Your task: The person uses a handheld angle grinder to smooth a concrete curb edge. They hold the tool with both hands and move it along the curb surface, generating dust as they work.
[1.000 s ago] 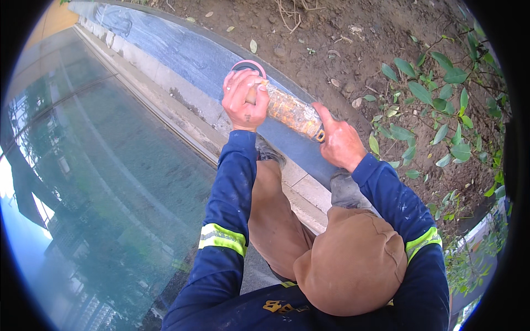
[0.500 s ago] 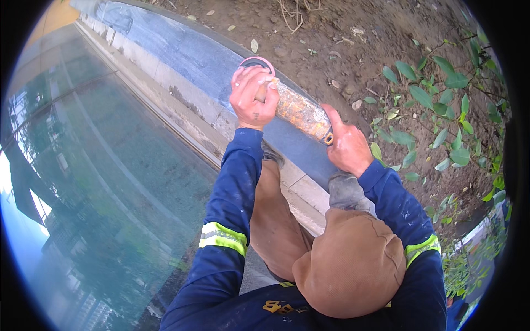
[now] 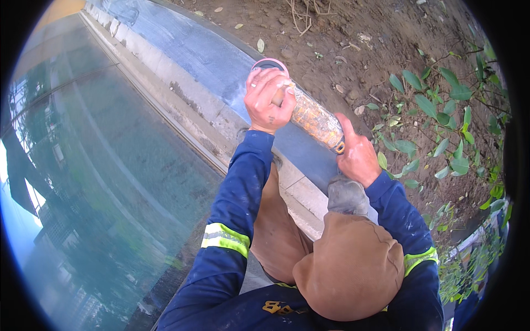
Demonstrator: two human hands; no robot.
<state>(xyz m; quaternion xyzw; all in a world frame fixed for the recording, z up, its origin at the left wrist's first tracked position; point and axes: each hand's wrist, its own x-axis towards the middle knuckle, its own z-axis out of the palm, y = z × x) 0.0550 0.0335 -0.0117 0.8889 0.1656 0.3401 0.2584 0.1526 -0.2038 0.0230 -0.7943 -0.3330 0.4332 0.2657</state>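
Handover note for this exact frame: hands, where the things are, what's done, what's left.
Left hand: closed around the upper end of the clear bottle, next to the pink ring at that end.
Right hand: closed on the bottle's lower end, by the orange cap.
Bottle: held off the ground, tilted, above the concrete ledge between the water and the bare soil; grainy orange-brown fill inside.
Done: bottle gripped in both hands.
Left: nothing poured or set down yet; whether the cap is loosened cannot be told.

Daylit outdoors; reflective glass pane (image 3: 105,182), concrete ledge (image 3: 187,60), bare soil (image 3: 353,49), leafy plants (image 3: 441,116).
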